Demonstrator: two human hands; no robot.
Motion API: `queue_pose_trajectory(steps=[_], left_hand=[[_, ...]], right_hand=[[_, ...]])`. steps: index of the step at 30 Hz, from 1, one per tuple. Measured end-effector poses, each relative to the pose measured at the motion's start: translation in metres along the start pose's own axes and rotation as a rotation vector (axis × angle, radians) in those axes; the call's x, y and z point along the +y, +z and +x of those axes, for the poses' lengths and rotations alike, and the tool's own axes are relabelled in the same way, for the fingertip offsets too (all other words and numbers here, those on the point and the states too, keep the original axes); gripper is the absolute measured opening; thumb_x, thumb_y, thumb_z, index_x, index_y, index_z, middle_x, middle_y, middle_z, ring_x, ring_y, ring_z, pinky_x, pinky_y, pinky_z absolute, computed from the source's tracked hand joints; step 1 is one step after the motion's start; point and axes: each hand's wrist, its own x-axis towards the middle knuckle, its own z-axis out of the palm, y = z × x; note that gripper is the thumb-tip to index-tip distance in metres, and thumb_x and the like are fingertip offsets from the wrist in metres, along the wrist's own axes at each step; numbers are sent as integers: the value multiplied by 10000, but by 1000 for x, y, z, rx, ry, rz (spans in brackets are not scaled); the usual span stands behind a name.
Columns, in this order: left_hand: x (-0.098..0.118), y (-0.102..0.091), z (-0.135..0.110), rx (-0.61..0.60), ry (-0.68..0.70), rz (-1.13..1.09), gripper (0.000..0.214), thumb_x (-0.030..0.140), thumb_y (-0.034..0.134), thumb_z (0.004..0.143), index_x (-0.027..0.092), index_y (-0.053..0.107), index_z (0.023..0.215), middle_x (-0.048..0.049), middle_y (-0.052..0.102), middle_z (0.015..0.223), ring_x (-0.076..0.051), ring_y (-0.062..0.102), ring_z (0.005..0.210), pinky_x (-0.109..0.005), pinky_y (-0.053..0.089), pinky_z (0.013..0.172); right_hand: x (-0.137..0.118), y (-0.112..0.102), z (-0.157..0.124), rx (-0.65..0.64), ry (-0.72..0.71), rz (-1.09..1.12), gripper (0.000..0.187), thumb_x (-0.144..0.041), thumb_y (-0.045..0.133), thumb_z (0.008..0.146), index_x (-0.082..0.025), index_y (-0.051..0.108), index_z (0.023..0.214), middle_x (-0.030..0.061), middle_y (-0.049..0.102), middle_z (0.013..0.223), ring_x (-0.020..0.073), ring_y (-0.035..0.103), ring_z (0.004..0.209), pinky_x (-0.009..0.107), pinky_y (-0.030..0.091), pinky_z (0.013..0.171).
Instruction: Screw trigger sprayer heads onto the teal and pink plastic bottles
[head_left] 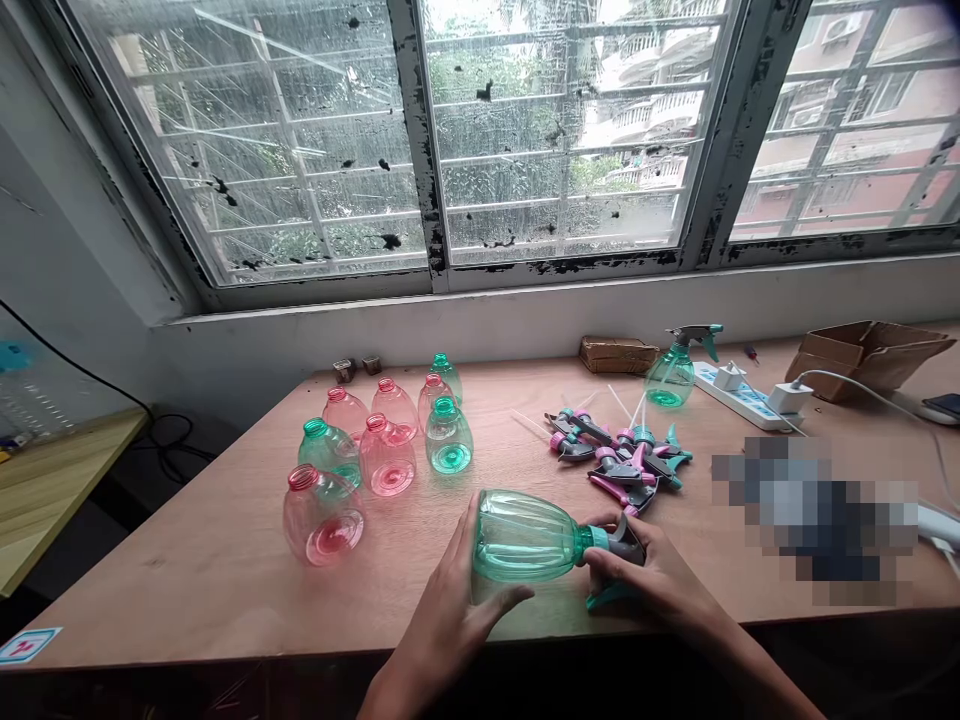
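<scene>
Grey daylight comes through the dirty window (555, 150), whose frame has peeling black marks, and it falls on the wooden table (202, 570) which stands below it. From where I stand, I see a person who holds one transparent green bottle (525, 537) on its side, just above the front edge of this table, with its neck pointing to the right. The left hand (450, 590) supports the bottom of the bottle; its thumb stands well apart from the other fingers, and the palm side leans against the base. The right hand (667, 570) has its fingers clamped on the dark grey spray head (626, 540), which sits at the bottle's neck by a turquoise collar; whether it is fully tightened, I cannot tell. To the left, five pink bottles (387, 465) and three green ones stand upright in a group, without spray heads. Behind the right hand lies a heap of loose sprayers (637, 465), grey with pink or turquoise parts, some with white tubes. Farther back, one green spray bottle (670, 378) stands upright beside a white power strip (742, 398), near an open cardboard box (862, 360).
</scene>
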Motion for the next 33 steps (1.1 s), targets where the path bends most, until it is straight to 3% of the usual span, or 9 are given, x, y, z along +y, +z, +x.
queue_pose_trajectory(steps=[6,10,14,20,23,27,33], left_hand=[[-2,2,1,17,38,-11,912,389,686,876,345,79,1556,-55,271,1618,-273,242,1491,-463,239,1218],[-2,1,0,-13,14,-6,1002,439,715,844,293,35,1565,-104,228,1629,-292,207,1499,-490,208,1222],[-2,0,1,-21,-1,-3,944,464,697,853,243,118,1566,-138,250,1617,-311,222,1493,-503,216,1219],[-7,4,1,12,47,10,948,379,708,859,331,70,1559,-67,268,1619,-285,259,1484,-488,239,1217],[-9,4,0,-1,43,13,1031,386,746,822,307,35,1564,-95,263,1618,-316,259,1480,-510,253,1208],[-8,2,-1,-12,18,26,973,417,733,829,256,119,1566,-131,288,1604,-333,257,1479,-511,259,1206],[-7,2,-1,10,4,31,1023,375,744,825,322,38,1563,-94,309,1601,-310,297,1467,-501,275,1201]], right_hand=[[2,-1,1,6,-1,-4,377,-427,766,817,-155,603,1021,16,747,676,195,686,639,297,531,646],[2,-1,0,6,3,-1,385,-432,771,812,-151,606,1018,15,744,671,191,682,630,292,531,637],[1,-1,0,-4,5,-3,378,-438,759,824,-149,602,1010,13,737,648,184,670,618,289,535,632],[0,-1,0,-12,0,21,364,-441,750,835,-160,598,1009,14,738,659,187,669,613,288,542,605],[1,0,0,-7,7,23,365,-445,755,828,-158,604,996,19,738,669,186,668,606,285,538,596],[4,0,-1,11,26,13,391,-467,753,821,-164,591,1007,22,733,645,194,668,604,288,528,602],[8,0,-1,30,67,30,434,-512,772,775,-170,627,1000,10,707,649,199,657,607,283,517,583]])
